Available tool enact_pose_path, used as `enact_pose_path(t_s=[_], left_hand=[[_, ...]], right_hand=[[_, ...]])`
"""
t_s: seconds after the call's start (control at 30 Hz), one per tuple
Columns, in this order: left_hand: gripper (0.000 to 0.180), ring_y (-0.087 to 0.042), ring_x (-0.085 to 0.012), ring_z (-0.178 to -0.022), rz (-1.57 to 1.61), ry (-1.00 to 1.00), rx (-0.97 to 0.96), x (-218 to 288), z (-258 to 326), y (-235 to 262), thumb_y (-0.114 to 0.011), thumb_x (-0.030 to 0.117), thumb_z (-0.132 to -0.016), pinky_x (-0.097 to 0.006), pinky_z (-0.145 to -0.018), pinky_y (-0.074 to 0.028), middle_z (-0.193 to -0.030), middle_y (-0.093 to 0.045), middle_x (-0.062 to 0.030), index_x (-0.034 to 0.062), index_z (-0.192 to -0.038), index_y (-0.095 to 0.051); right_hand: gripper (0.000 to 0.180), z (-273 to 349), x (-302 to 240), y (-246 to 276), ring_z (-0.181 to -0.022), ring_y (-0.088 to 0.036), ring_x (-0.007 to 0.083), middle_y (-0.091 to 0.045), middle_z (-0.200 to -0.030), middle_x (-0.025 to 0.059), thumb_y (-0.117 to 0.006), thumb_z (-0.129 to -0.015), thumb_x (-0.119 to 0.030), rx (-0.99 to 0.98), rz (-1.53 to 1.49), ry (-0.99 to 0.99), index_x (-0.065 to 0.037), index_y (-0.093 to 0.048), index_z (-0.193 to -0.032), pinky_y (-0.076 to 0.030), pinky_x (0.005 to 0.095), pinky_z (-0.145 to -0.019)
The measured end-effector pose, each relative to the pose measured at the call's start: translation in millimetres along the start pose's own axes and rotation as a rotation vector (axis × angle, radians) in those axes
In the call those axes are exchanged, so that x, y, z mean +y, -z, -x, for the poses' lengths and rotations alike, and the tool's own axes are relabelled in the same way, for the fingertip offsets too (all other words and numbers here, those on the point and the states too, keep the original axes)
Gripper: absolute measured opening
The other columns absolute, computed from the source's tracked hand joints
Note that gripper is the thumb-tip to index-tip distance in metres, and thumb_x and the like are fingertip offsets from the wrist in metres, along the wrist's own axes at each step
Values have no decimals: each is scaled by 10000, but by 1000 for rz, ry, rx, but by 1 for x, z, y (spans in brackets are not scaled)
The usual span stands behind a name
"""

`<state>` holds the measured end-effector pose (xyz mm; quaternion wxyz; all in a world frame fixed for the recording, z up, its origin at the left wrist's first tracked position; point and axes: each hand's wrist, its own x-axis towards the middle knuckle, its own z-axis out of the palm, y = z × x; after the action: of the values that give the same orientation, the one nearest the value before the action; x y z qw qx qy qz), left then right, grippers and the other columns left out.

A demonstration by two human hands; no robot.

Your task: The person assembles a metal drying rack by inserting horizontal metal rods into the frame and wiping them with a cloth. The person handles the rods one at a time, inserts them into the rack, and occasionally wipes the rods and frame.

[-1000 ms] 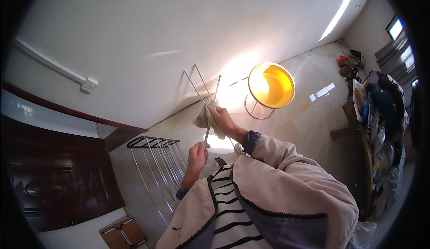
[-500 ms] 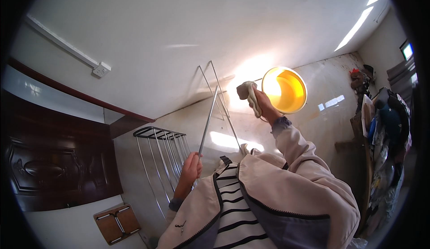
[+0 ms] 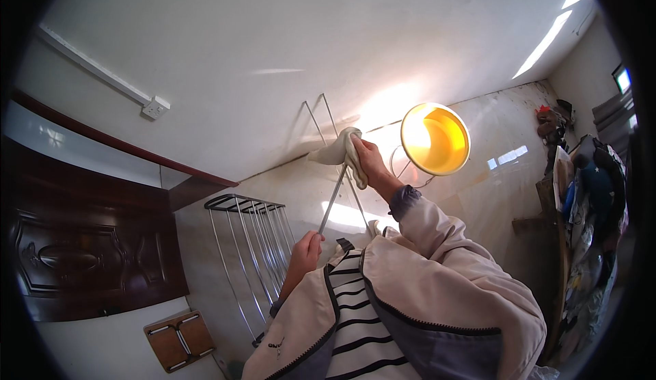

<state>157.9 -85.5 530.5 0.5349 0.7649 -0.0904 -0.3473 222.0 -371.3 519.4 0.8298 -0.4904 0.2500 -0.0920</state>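
Note:
My left hand (image 3: 305,253) is closed round the lower part of a thin metal tube (image 3: 332,206) that slants up and away from me. A pale, damp-looking cloth (image 3: 333,152) is gripped in my right hand (image 3: 370,163). The cloth lies over the upper end of the tube and hides it. Behind the cloth, a thin metal frame (image 3: 315,121) leans near the wall; whether the tube is part of it I cannot tell. To the right of my right hand stands a yellow basin (image 3: 454,130), raised on a wire stand (image 3: 396,163).
A metal rack (image 3: 256,206) with black end bars stands left of my left hand. Farther left are a dark carved door (image 3: 89,257) and a small brown folding stool (image 3: 164,347). A wall socket (image 3: 156,107) is at upper left. Piled bags and clothes (image 3: 591,195) line the right side.
My right hand has moved left from beside the basin, bringing the cloth onto the tube's upper end. My left hand, still holding the tube, has shifted slightly right.

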Motion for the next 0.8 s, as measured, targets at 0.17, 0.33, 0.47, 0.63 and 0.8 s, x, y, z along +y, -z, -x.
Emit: enact_pose_path(t_s=[0.17,0.33,0.47,0.63,0.8], left_hand=[[241,-454,-102,-550,-64,-123,90,-8,-7,3,-479,199,-1043,-290,-527,-380,-609,-468,-24,5,-970,-602],[210,-491,-139,-563,-149,-202,144,-23,-2,11,-502,194,-1034,-307,-538,-401,-622,-488,-55,12,-996,-600],[192,-557,-246,-576,-260,-255,182,-32,11,20,-522,194,-1027,-359,-555,-430,-650,-531,-133,16,-1011,-594],[172,-585,-336,-596,-319,-265,217,-34,12,28,-531,187,-1023,-393,-569,-443,-693,-550,-197,27,-1031,-592],[162,-623,-380,-640,-352,-207,216,-33,14,30,-535,185,-1021,-404,-571,-454,-718,-580,-210,36,-1044,-595]], right_hand=[[445,14,15,-19,-683,-571,102,-630,-853,41,-510,-1039,-402,-39,108,-106,16,-657,-1079,-477,269,-590],[512,7,-1,-13,-466,-529,128,-559,-626,48,-437,-1037,-509,-33,-57,-68,-44,-599,-895,-426,266,-413],[484,-2,-15,-3,-455,-510,151,-543,-607,51,-452,-1026,-494,-52,-198,-164,-46,-582,-897,-418,285,-422],[394,10,-16,-3,-491,-514,161,-558,-668,53,-437,-1038,-416,-169,-284,-188,-64,-581,-934,-422,287,-446],[334,9,-22,2,-514,-512,149,-562,-731,38,-435,-1044,-367,-229,-357,-233,-72,-578,-978,-414,285,-442]])
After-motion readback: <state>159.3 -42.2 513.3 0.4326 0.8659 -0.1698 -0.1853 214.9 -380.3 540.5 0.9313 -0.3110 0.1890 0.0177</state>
